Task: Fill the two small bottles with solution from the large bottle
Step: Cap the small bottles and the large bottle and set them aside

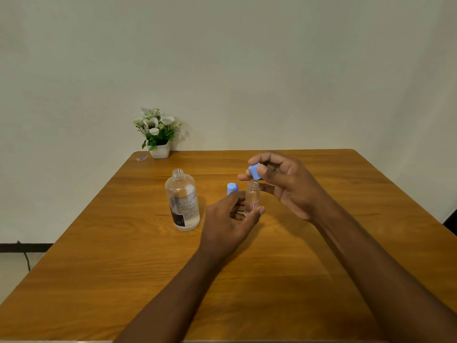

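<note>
Biggest thing here is the wooden table (247, 280), and everything sits on its far half. The large bottle (183, 201) stands left of centre with its cap off. It's clear, with a dark printed label, and only a shallow layer of clear liquid shows near the base. Its long axis is vertical and the open neck points straight up. At the back left edge there's a white flower pot (160, 150) with white flowers in it.

Right of the big one is the open small bottle (252, 199). It's upright too, mouth up, with a small red-and-white label low on the side. It's see-through, but I can't tell how much is in it. The left hand (230, 219) pinches it low down between the thumb and the curled fingers. A second small bottle (232, 188) stands just behind that hand. Only its blue top shows, so I can't see its contents.

The right hand (284, 184) pinches a blue cap (255, 171) between thumb and fingertips. The cap is tilted and sits just above the open small bottle's mouth, not on it.
</note>
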